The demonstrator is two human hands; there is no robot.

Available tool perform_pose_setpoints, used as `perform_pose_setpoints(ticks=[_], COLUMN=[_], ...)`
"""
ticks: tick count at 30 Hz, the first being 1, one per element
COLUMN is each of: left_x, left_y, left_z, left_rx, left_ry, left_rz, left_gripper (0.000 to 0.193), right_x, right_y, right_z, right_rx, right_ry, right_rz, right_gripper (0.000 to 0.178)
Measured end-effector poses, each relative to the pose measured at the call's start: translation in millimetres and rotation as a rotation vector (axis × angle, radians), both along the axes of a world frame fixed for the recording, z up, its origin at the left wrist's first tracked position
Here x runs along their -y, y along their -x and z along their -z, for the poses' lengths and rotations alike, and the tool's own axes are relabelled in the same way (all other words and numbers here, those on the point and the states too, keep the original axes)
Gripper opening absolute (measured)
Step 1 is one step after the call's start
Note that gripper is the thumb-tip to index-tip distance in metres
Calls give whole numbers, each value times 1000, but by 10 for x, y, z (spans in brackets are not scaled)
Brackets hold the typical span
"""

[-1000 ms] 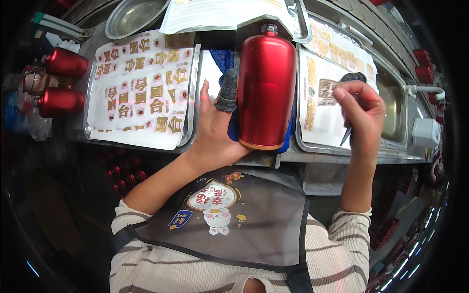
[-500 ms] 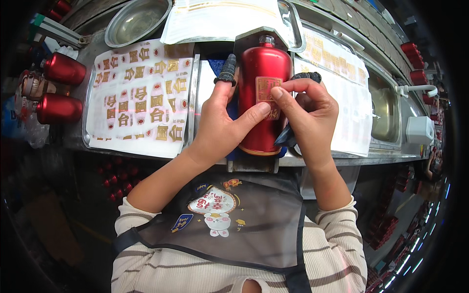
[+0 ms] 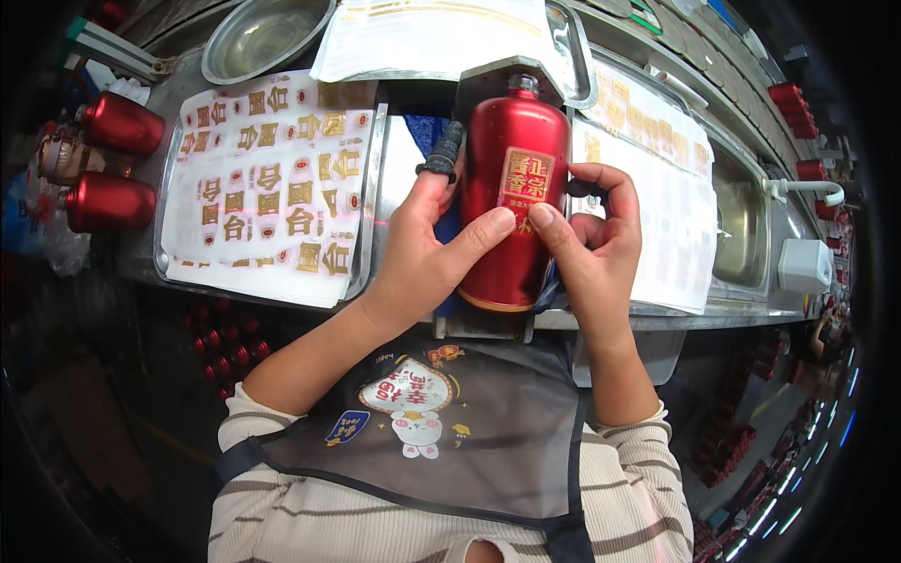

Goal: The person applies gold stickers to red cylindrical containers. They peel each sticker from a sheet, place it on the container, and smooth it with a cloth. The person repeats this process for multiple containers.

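Note:
A glossy red bottle [image 3: 502,258] with a bare clear neck leans back in a metal holder [image 3: 556,75] in front of me. On its front sits a small red-and-gold square label [image 3: 527,175], with smaller gold lettering below it, partly behind my thumbs. My left hand [image 3: 418,246] grips the bottle's left side, thumb pressed on the front below the label; its index finger wears a black ribbed finger cot [image 3: 443,150]. From the right, my right hand [image 3: 601,236] holds the bottle, its thumb beside the lettering and its curled fingers along the side, partly hidden.
At left, a metal tray [image 3: 360,267] carries white sheets [image 3: 258,249] of gold characters. Two red bottles [image 3: 122,124] lie beyond it. A steel basin [image 3: 267,42] and white paper [image 3: 432,38] are behind. At right are more sheets [image 3: 671,216], a sink [image 3: 741,235] and a white jug [image 3: 805,266].
My right hand has moved down from the label, its finger-and-thumb pinch now parted. The whole label shows. My left thumb stays on the bottle's front.

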State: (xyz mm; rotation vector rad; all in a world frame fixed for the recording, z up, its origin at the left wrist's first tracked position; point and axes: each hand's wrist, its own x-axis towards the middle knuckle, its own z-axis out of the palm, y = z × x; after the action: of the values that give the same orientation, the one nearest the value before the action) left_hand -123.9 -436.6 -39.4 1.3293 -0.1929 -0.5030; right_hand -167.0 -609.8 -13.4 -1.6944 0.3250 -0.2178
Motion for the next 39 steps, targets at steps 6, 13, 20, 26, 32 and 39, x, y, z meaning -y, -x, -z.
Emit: perform_pose_setpoints(ticks=[6,13,20,26,32,39], left_x=[15,-10,34,35,-2,44], left_y=[8,-17,-9,-34,-31,1], left_z=[18,3,63,-28,-19,30], left_rx=[31,47,66,67,44,78], left_ry=[31,10,70,98,14,20], left_rz=[4,12,-43,11,28,-17], left_gripper=[68,64,60,64,64,54], right_x=[1,-20,-22,550,417,217], right_y=[-28,-20,-4,-199,-148,-421], right_z=[15,34,40,249,-83,-290], right_rx=[10,32,38,-56,92,603], right_ry=[-68,-33,-14,-543,-283,657], right_rz=[0,3,31,196,50,-350], right_gripper=[47,49,49,12,43,23])
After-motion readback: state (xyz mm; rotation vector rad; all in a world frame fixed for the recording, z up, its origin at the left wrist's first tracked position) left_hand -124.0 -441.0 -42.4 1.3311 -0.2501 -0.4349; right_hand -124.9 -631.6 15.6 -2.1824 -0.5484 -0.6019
